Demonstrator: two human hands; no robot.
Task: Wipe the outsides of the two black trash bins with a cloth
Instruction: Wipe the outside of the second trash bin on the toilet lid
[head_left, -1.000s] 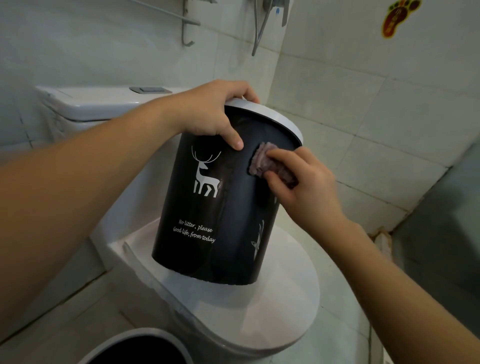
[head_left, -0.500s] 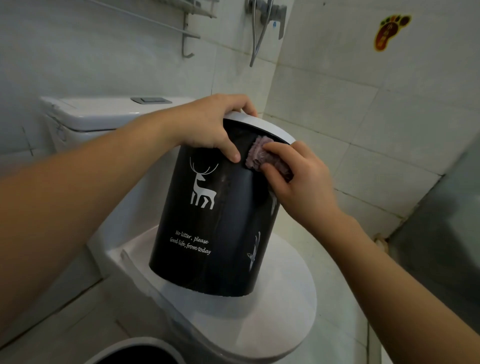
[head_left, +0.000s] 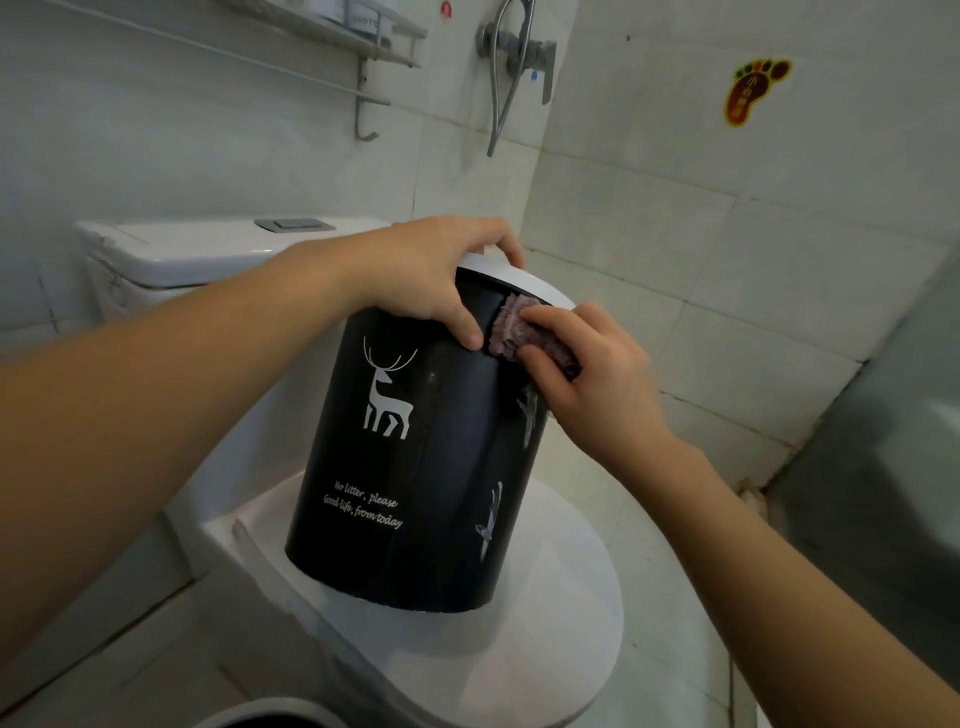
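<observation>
Bin (head_left: 415, 467) on closed toilet lid (head_left: 545, 649), tilted, centre frame. Left hand (head_left: 431, 270) grips rim at 12 o'clock. Right hand (head_left: 592, 374) pinches cloth (head_left: 511, 325) against upper wall, 1 o'clock. Step judged: wiping first bin. Next: downward strokes, rotate bin. Second bin (head_left: 270, 714) at 6 o'clock, seemingly not yet wiped.

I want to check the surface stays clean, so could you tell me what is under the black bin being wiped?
The black bin stands tilted on the closed white toilet lid, its near bottom edge resting there. The lid directly beneath the bin is covered and cannot be seen.
</observation>
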